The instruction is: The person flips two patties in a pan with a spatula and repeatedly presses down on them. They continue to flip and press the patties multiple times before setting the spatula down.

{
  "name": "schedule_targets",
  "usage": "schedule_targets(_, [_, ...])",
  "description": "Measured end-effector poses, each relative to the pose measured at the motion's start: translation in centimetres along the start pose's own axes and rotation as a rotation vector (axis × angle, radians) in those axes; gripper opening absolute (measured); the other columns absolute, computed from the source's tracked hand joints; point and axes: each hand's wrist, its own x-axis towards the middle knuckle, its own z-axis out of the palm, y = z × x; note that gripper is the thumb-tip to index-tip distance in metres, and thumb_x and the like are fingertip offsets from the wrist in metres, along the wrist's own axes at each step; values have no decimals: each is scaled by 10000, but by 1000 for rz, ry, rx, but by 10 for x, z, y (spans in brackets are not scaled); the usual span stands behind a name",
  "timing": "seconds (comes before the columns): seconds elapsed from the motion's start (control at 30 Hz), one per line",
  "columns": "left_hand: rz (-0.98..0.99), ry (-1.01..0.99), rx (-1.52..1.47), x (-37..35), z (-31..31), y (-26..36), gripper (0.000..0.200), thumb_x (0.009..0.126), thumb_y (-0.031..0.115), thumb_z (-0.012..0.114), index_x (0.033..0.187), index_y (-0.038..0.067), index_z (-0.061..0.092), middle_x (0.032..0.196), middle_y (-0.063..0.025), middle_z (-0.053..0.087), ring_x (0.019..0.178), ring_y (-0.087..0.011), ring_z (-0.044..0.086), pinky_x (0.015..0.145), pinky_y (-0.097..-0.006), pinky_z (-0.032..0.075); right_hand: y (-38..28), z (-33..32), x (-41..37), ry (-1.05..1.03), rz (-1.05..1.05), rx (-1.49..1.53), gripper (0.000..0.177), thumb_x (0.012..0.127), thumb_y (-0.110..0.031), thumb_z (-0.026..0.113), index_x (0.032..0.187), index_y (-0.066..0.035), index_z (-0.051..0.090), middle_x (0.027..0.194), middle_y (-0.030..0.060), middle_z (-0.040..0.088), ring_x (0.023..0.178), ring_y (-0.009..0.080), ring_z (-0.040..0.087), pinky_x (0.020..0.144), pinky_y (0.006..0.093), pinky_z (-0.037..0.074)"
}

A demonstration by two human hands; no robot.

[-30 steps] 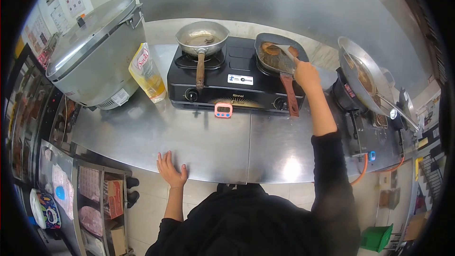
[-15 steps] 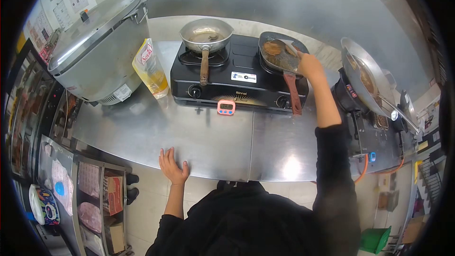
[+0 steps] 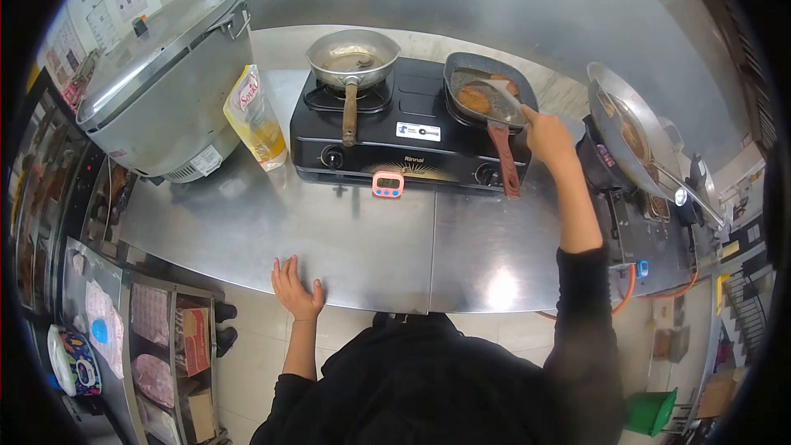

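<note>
Our right hand (image 3: 546, 137) at right rim of dark square frying pan (image 3: 449, 82), fingers curled; we cannot tell if they pinch flat metal spatula (image 3: 493, 96) lying in pan. Pan on right of 2 burners, black gas stove (image 3: 412, 128). Inside, brown patties (image 3: 473, 100): we judge soft, greasy, crumbly; lift from beneath. Pan likely hot, heavy: grip long reddish handle (image 3: 503, 161). Our left hand (image 3: 295, 288) flat, fingers spread, on steel counter (image 3: 371, 239).

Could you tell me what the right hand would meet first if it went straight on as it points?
The right hand points up-left; probably it meets the square pan first, where the spatula it seems to hold lies. Depth is uncertain.
</note>
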Motion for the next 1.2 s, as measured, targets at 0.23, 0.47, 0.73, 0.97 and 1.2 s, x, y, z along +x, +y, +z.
schedule_targets(0.23, [5, 16, -9, 0, 3, -3, 591, 784, 406, 465, 1219, 7, 478, 1155, -166, 518, 1220, -411, 368, 999, -521, 259, -4, -9, -35, 14, 13, 20, 286, 825, -136, 515, 1100, -114, 587, 817, 223, 630, 776, 408, 610, 688, 480, 485])
schedule_targets(0.47, [6, 21, -11, 0, 2, -2, 576, 784, 400, 468, 1204, 7, 488, 1152, -163, 521, 1213, -412, 376, 998, -520, 264, -4, 26, 30, 27, 45, -25, 349, 809, -117, 498, 1147, -128, 584, 908, 217, 630, 855, 393, 606, 746, 478, 480])
schedule_targets(0.73, [5, -2, -1, 0, 1, -2, 572, 770, 378, 483, 1202, 4, 485, 1158, -162, 519, 1224, -407, 368, 1001, -522, 259, -4, 28, 46, -13, -16, 45, 374, 778, -84, 497, 1140, -83, 592, 930, 249, 613, 875, 397, 599, 787, 472, 465])
schedule_targets(0.97, [19, 25, -10, 1, 0, 0, 548, 772, 334, 479, 1196, -14, 486, 1140, -185, 524, 1198, -423, 384, 997, -504, 281, 11, -1, -15, -24, -82, 92, 378, 787, -104, 515, 1157, -123, 587, 892, 217, 632, 837, 380, 611, 749, 470, 479])
schedule_targets(1.2, [27, 18, -19, 1, 1, -2, 540, 770, 317, 472, 1200, -11, 485, 1133, -183, 528, 1190, -421, 395, 988, -499, 291, -20, -15, -16, -32, 21, -15, 308, 794, -88, 502, 1088, -97, 592, 855, 208, 637, 839, 379, 618, 739, 478, 485])
